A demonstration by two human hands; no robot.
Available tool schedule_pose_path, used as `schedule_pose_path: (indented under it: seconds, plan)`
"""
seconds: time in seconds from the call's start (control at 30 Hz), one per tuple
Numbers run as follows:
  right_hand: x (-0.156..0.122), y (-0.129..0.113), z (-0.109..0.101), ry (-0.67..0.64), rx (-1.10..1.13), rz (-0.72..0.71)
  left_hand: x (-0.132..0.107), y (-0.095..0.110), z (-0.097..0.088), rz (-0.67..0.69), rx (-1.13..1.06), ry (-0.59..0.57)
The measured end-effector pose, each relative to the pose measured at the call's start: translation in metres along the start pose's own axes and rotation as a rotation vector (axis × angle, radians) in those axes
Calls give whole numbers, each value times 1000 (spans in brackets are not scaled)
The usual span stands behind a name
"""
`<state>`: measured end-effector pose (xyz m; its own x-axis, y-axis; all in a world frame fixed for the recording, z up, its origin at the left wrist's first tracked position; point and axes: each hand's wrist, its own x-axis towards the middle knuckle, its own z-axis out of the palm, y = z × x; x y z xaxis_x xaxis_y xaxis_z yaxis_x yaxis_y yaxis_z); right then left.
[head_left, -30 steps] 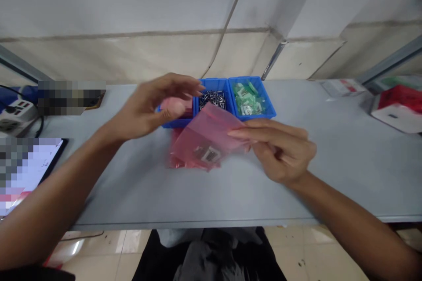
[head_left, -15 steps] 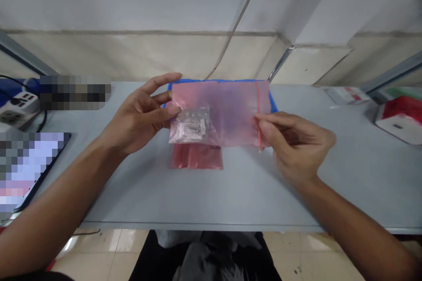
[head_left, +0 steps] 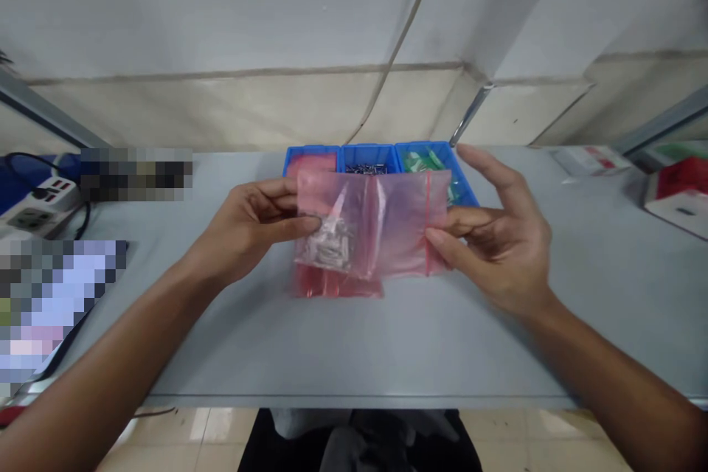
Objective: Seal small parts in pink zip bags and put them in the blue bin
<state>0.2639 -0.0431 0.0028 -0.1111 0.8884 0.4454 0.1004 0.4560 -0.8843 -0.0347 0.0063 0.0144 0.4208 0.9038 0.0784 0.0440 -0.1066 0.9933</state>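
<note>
From the head camera, the person's left hand (head_left: pixel 248 225) and right hand (head_left: pixel 492 228) hold a pink zip bag (head_left: pixel 398 225) up over the middle of the counter (head_left: pixel 387 354), nearer the far edge than the near one. The bag lies flat to the camera with a crease down its middle and a red zip strip (head_left: pixel 428 221) along its right side. Small silver metal parts (head_left: pixel 326 243) sit bunched in its lower left corner.

The left grip is closed on the bag's left side, with the thumb lying across the front just above the metal parts. The right grip is closed on the bag's right edge at the zip strip, with the lower fingers on the bag and the uppermost finger spread up and clear of it.

Just below the held bag, a stack of red bags (head_left: pixel 337 286) lies on the counter. Along the far edge stand three blue bins side by side: the left one (head_left: pixel 293 162) holds pink bags, the middle one (head_left: pixel 368 151) dark metal pieces, and the right one (head_left: pixel 464 192) green packets. The bag hides their front parts. A power strip (head_left: pixel 41 206) sits at the left edge, and a red and white box (head_left: pixel 680 199) sits at the right edge.
</note>
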Motion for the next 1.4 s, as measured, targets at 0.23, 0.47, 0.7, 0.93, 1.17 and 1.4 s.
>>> schedule_pose_path:
  seconds: [0.23,0.47,0.7,0.93,1.17,1.4]
  plan:
    - [6,2,-12,-38,-31,71,-1,-1,6,38,-24,104]
    - [8,8,-13,-1,19,78,-2,6,8,31,-13,30]
    - [8,4,-10,54,101,76,-2,2,6,-12,-14,63]
    - [7,7,-9,54,101,121,1,3,4,44,-65,101]
    - [6,4,-4,98,-144,-159,-9,6,11,467,338,279]
    - [11,5,-3,113,-362,-632,-9,2,-5,1023,817,264]
